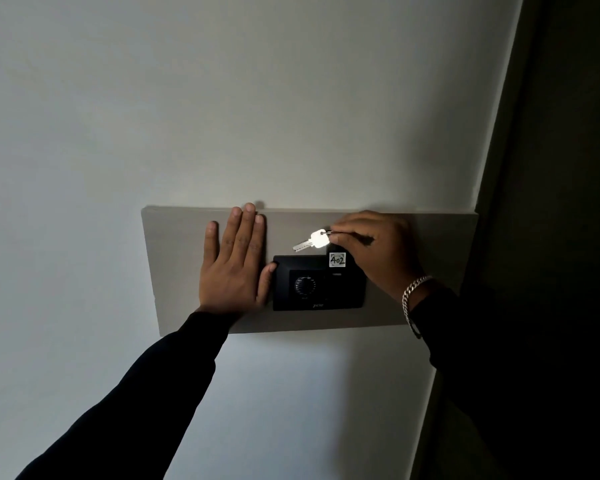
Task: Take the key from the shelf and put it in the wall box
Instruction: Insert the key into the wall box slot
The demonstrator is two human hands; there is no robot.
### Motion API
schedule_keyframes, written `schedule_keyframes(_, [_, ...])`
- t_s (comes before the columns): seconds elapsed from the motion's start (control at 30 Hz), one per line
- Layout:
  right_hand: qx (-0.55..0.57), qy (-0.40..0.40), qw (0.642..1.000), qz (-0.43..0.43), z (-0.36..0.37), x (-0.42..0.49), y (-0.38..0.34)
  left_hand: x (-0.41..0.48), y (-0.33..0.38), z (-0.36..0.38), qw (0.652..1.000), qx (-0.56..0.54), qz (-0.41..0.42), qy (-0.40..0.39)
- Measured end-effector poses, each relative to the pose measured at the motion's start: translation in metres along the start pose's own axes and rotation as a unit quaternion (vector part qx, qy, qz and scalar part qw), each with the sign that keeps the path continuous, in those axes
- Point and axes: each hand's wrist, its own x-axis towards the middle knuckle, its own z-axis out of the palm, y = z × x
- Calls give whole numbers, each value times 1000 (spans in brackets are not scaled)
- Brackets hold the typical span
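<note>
- Silver metal caught the light: the key hung in the air just above the black wall box, blade pointing down and to the left.
- My right hand came in from the right, its grip pinching the key ring at the key's head, fingertips pressed together on it; a chain bracelet sat at that wrist.
- My left hand lay flat and spread on the grey panel beside the box, holding nothing, with the thumb touching the box's left edge.
- The box carried a round dial at its middle and a small white tag reading 402 at its upper right, just below the key.
- I could not see an opening or slot clearly; a dark notch showed near the tag, though the dim light hid its shape.
- As I judged it, the step in hand was feeding the key into the box, so I would have kept the left palm braced to steady the box.
- I would have let the blade swing plumb before lowering it, since a key held by its ring twists freely.
- I would have released only once the key was well inside, lest it drop to the floor.
</note>
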Motion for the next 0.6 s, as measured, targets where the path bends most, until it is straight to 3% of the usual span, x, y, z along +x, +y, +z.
schedule_keyframes(0.43, [-16,43,999,-19,11,-32,12,-2,0,2,1000,6,5,2])
schedule_keyframes(0.6, [-26,51,998,-22,14,-35,7,-1,-1,-4,999,22,-2,-47])
